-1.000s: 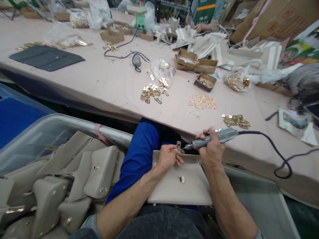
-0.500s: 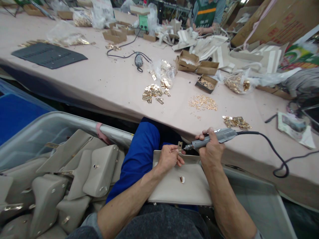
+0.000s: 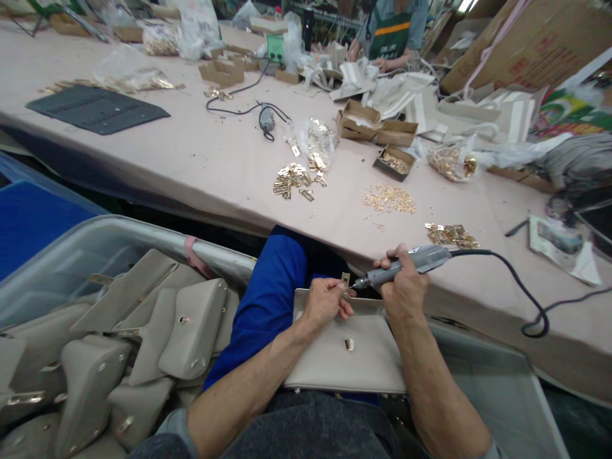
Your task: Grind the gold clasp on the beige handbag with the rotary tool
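Note:
Across my lap lies a beige handbag (image 3: 342, 363) with a small metal lock piece (image 3: 349, 345) on its front. My left hand (image 3: 326, 303) pinches a gold metal plate (image 3: 345, 278) at the edge of the bag's flap. Wrapped in my right hand (image 3: 405, 287) is a grey electric screwdriver (image 3: 411, 262), its bit pointing left and meeting the plate close to my left fingertips. Whether a screw sits at the tip is too small to tell. A black cord (image 3: 507, 260) runs from the screwdriver's back end to the right.
Left of my leg, a grey plastic bin (image 3: 143, 223) holds several beige bags. On the table (image 3: 215, 172) lie gold plates (image 3: 291, 178), tiny screws (image 3: 388, 199), more metal fittings (image 3: 452, 235) and small cardboard boxes (image 3: 358, 119). A co-worker (image 3: 394, 38) sits across the table.
My hands, the plate and the screwdriver hold almost the same position. The view has shifted very slightly. Across the table, the co-worker's arms have moved a little.

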Action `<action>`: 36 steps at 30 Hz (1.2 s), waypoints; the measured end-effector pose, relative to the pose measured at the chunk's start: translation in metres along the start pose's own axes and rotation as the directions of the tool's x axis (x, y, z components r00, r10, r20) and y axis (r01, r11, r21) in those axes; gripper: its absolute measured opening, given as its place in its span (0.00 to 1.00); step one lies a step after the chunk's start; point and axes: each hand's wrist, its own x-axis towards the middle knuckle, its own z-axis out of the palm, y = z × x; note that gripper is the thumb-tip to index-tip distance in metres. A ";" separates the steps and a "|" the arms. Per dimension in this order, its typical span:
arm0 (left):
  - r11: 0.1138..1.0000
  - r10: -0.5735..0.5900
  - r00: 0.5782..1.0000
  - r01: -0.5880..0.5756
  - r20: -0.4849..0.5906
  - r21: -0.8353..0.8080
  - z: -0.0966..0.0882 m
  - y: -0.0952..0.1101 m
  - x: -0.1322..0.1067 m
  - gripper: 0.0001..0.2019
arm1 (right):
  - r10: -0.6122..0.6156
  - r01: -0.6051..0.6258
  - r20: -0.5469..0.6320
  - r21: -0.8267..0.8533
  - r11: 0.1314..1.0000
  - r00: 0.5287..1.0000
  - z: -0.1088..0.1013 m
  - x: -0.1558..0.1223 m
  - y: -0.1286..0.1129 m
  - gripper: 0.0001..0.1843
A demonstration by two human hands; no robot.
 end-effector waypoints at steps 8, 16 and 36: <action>0.999 0.019 1.000 -0.018 -0.011 0.047 0.002 0.007 -0.003 0.20 | 0.007 -0.007 -0.010 -0.004 1.000 1.000 -0.001 0.001 0.001 0.25; 0.999 0.021 0.998 -0.018 -0.060 0.044 0.004 0.010 -0.006 0.20 | 0.011 -0.011 0.004 -0.003 1.000 1.000 0.000 -0.001 0.000 0.26; 1.000 0.012 0.996 -0.010 -0.090 0.016 0.007 0.015 -0.008 0.19 | -0.012 0.012 0.022 0.028 1.000 1.000 -0.001 -0.005 -0.001 0.23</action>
